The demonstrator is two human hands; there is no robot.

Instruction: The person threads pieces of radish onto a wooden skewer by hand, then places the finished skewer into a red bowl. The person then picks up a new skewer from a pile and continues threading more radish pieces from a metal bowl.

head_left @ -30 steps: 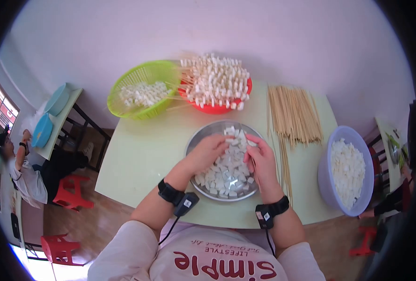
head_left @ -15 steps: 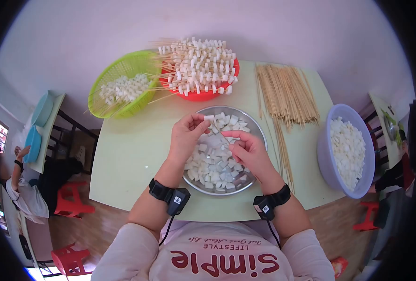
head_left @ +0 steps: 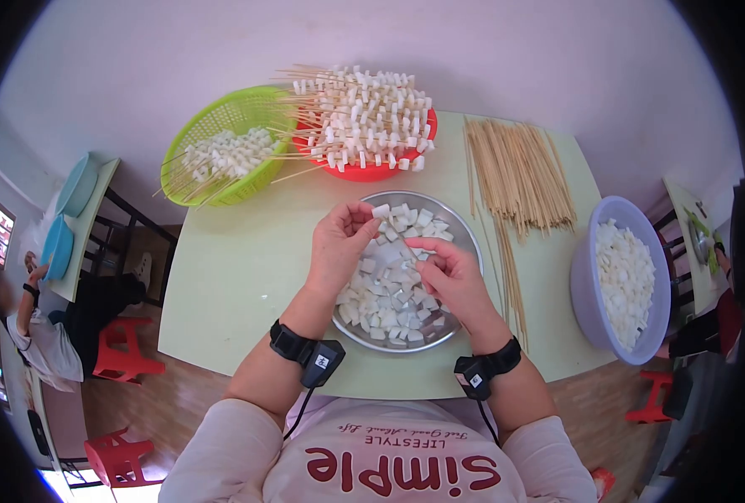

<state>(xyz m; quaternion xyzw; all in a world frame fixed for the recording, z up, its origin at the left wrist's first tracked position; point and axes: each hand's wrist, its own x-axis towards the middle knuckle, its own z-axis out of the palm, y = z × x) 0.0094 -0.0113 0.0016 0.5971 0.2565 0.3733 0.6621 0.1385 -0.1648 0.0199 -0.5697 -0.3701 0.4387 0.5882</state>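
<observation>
My left hand (head_left: 340, 247) is closed in a pinch on a white cube (head_left: 381, 212), over the far left part of a round metal tray (head_left: 339, 320). Thumb and forefinger of my right hand (head_left: 448, 275) close on a thin bamboo skewer (head_left: 406, 243), whose tip points up and left towards the cube. Whether the tip touches the cube is too small to tell. Beneath both hands, loose white chunks (head_left: 385, 310) cover much of the tray.
Behind stand a green basket (head_left: 175, 159) and a red basin (head_left: 368, 174) heaped with loaded skewers (head_left: 364, 117). Bare skewers (head_left: 519, 176) lie at right, beside a purple basin (head_left: 586, 293) of white chunks. Another person (head_left: 45, 344) sits far left near red stools (head_left: 125, 352).
My left hand has shifted slightly right, and the white cube shows more plainly at its fingertips. My right hand keeps its pinch nearly in place. The camera view has shifted a little.
</observation>
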